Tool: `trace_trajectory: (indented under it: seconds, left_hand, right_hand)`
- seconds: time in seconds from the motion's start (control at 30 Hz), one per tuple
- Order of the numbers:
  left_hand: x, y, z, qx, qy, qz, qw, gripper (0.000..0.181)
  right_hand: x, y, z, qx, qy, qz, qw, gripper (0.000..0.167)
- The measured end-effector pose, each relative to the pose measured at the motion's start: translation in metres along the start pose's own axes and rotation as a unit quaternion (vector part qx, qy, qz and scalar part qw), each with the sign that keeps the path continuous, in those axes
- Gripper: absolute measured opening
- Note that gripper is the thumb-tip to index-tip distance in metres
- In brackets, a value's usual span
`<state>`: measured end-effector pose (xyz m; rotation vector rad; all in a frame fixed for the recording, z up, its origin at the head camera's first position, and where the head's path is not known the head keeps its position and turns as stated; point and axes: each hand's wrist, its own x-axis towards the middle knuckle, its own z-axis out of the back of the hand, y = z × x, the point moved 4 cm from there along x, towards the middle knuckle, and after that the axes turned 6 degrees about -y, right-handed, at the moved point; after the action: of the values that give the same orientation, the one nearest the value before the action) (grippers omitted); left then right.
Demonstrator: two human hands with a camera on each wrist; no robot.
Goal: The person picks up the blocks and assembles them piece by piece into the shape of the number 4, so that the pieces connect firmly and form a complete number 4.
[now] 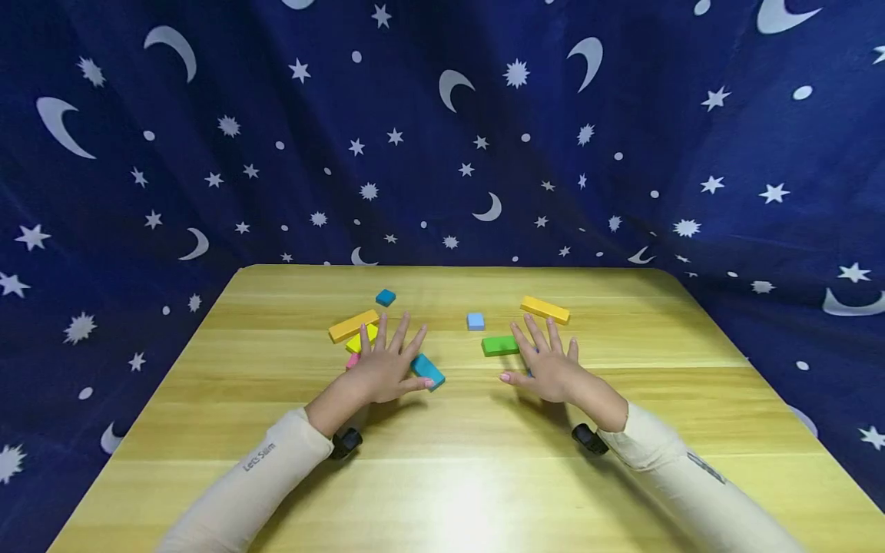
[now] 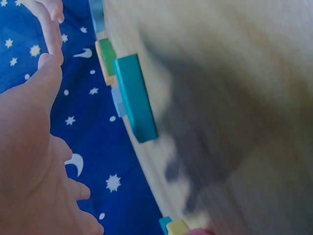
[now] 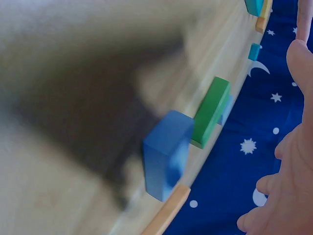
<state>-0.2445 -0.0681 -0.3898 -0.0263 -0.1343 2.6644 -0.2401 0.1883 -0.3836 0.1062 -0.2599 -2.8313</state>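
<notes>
My left hand (image 1: pixel 383 372) hovers over the table with its fingers spread, holding nothing. Near it lie a teal block (image 1: pixel 428 371), a yellow block (image 1: pixel 362 339), an orange block (image 1: pixel 353 326) and a pink block (image 1: pixel 353 360), partly covered by the hand in the head view. My right hand (image 1: pixel 553 372) is likewise spread above the table with nothing in it. Beside its fingers are a green block (image 1: pixel 500 346) and a long yellow-orange block (image 1: pixel 545 309). A blue block (image 3: pixel 168 152), mostly hidden in the head view, shows fully in the right wrist view.
A small dark-blue block (image 1: pixel 386 297) lies at the back left and a light-blue block (image 1: pixel 475 321) near the middle. The wooden table (image 1: pixel 449 453) ends at a dark-blue curtain (image 1: pixel 415 115) with moons and stars. Each wrist carries a black camera.
</notes>
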Motion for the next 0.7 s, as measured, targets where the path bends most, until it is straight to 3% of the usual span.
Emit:
trace_trajectory:
  seconds: [0.23,0.43,0.5,0.6,0.7]
  left_hand:
    - [-0.002,-0.006,0.000,-0.011,0.007,-0.002,0.9999,0.083]
    - [-0.010,-0.017,-0.012,-0.011,0.077,0.006,0.9970,0.075]
    - [-0.010,-0.022,-0.015,-0.020,0.084,0.002,0.9963,0.074]
    - [-0.008,-0.030,-0.015,-0.035,0.059,-0.020,0.9975,0.068]
    - [-0.005,-0.041,-0.014,-0.035,0.023,-0.053,0.9977,0.054]
  right_hand:
    - [-0.001,-0.005,0.001,0.014,0.013,0.004,0.9998,0.084]
    - [-0.004,-0.012,-0.002,-0.012,0.054,0.012,0.9984,0.072]
    - [-0.004,-0.013,-0.003,-0.030,0.055,0.022,0.9978,0.063]
    - [-0.002,-0.011,-0.002,-0.054,0.038,0.031,0.9973,0.054]
    - [0.001,-0.008,-0.001,-0.046,0.017,0.030,0.9983,0.054]
